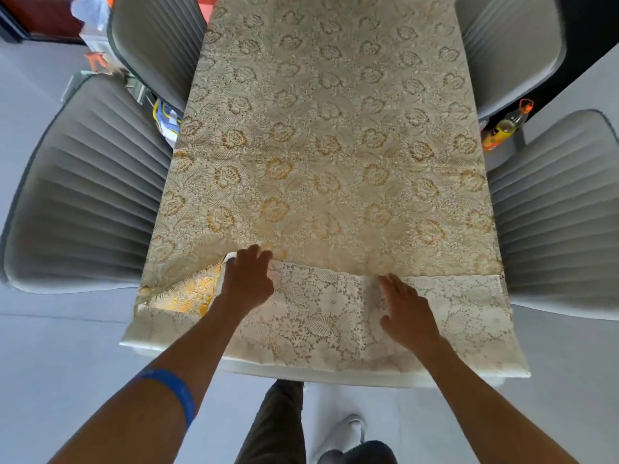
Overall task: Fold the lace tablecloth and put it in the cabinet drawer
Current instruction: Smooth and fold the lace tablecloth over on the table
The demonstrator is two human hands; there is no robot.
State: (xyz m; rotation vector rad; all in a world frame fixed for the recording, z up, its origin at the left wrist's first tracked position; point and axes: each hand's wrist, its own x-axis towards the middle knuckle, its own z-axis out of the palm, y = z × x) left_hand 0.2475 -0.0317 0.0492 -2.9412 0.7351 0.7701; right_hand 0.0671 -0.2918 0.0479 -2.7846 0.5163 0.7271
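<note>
Two hands were logged at the near end of the table (335, 375), both on the lace tablecloth (321, 155).

- Left hand (248, 279): fingers curled over the turned-back hem nr the near-left corner; a hold on the edge was judged likely, pinch not fully seen. Blue wristband (177, 393) noted on that forearm.
- Right hand (407, 313): laid flat, fingers straight, pressed on the flap; nothing gripped.
- Flap: a near strip of the cloth was seen turned back onto itself, pale underside up, edge approx. straight across the width; left corner rumpled, yellow face showing.
- Remainder of cloth: spread flat along the table to the far end, sides hanging slightly.
- Four grey ribbed chairs (87, 195) were recorded, two per side, pushed close.
- Bottle (505, 125), orange cap, noted far right, beside a chair.
- Cabinet drawer: not in view.

Progress est.: first fold only begun. Left to do: remaining folds, carry to cabinet, stow in drawer.
</note>
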